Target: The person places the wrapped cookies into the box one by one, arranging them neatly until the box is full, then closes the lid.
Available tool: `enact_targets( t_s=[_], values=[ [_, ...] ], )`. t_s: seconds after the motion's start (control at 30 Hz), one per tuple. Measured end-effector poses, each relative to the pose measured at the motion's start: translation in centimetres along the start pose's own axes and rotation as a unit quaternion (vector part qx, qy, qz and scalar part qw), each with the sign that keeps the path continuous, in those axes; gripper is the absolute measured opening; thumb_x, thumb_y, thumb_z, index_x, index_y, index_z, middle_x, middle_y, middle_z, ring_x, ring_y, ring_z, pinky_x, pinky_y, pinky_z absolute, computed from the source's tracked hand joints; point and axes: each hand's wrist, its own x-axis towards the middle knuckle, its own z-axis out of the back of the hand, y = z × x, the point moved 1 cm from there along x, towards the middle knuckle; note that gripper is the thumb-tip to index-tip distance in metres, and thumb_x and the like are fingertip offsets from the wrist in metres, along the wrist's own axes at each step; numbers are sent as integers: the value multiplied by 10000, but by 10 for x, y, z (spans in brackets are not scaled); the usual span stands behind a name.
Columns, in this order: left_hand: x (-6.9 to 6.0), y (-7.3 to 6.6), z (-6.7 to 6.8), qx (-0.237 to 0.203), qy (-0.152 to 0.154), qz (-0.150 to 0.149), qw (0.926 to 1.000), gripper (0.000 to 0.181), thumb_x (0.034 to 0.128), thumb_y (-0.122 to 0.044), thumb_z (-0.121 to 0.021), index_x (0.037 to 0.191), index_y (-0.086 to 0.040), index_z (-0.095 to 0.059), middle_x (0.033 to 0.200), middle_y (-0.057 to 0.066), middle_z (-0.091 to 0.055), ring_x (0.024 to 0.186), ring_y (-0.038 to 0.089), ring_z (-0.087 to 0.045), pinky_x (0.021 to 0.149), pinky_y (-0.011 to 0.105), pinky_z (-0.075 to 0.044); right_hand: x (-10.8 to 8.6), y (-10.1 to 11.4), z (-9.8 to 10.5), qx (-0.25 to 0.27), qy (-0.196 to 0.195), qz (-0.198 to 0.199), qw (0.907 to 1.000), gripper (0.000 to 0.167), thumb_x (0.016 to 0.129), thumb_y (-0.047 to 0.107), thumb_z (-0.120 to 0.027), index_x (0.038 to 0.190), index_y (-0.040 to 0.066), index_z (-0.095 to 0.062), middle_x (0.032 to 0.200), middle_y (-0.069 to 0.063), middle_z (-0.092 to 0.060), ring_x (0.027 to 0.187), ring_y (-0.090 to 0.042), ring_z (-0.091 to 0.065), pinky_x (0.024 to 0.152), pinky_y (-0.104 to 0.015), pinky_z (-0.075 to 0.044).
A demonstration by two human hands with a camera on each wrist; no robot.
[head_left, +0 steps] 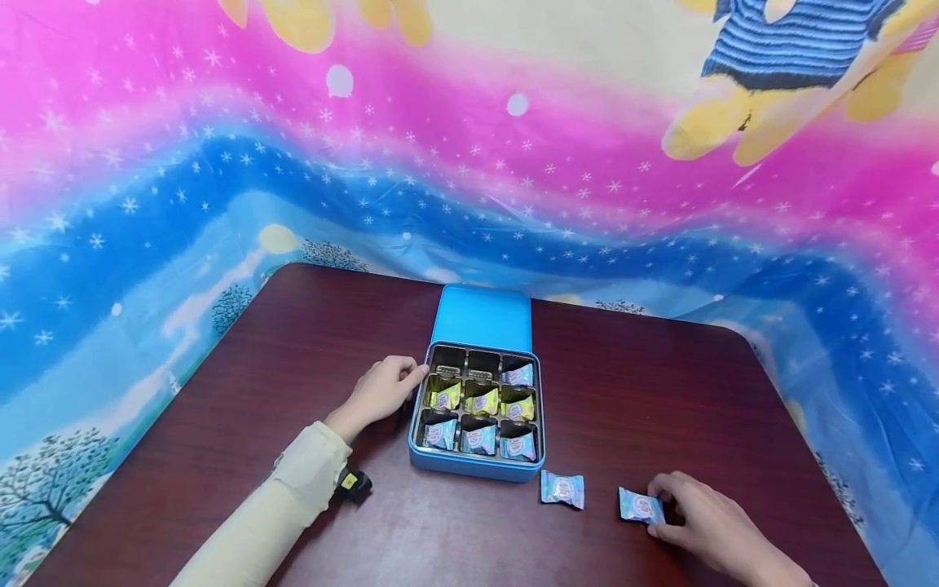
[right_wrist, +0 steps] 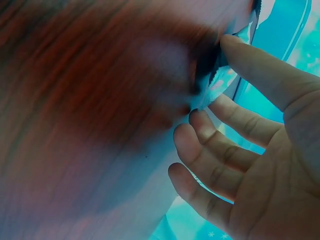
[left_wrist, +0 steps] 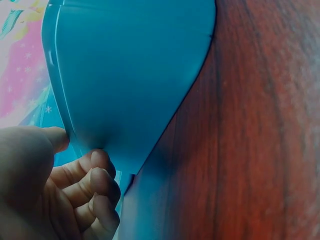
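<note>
A blue tin (head_left: 477, 468) stands on the table with its lid (head_left: 484, 318) folded back. Its compartments hold blue and yellow-green wrapped candies; the back left and back middle ones hold none. My left hand (head_left: 377, 393) grips the tin's left rim, thumb at the edge and fingers curled against the side (left_wrist: 125, 90) in the left wrist view. At the right, my right hand (head_left: 707, 518) pinches a blue-wrapped candy (head_left: 640, 506) by its right end, at table level. In the right wrist view the right hand (right_wrist: 250, 135) has thumb and forefinger on the wrapper (right_wrist: 220, 82).
Another blue-wrapped candy (head_left: 562, 489) lies between the tin's front right corner and the right hand. A small black object (head_left: 355, 484) is beside the left sleeve. The dark red table (head_left: 623, 391) ends at a patterned cloth (head_left: 440, 204) behind.
</note>
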Motion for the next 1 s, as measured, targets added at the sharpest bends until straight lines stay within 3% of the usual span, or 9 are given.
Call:
enact_targets(
  t_s=[0.3,0.5,1.0],
  values=[
    [0,0,-1,-6,-24,-9,10000,384,1044,-429,-519,758,-190,-613,583,-35,-564,551,147,-518,544,306,-376,-1,0,-2,-70,-304,213,9993,340,768,402,-853,1001,288,-634,964,149,-618,825,-1,-568,663,-308,-461],
    [0,1,-2,-10,-25,9,10000,374,1046,-419,-517,765,-194,-618,581,-34,-561,549,148,-519,543,307,-380,2,3,-3,20,-358,140,9993,337,786,424,-840,1016,257,-658,961,127,-629,806,-23,-552,658,-299,-458],
    [-1,1,-1,-45,-13,37,10000,395,1047,-433,-509,765,-177,-611,589,-22,-567,544,157,-518,545,311,-391,9,19,-7,196,-893,298,9954,312,815,487,-804,1020,296,-666,902,159,-586,772,5,-501,619,-248,-410]
  ],
)
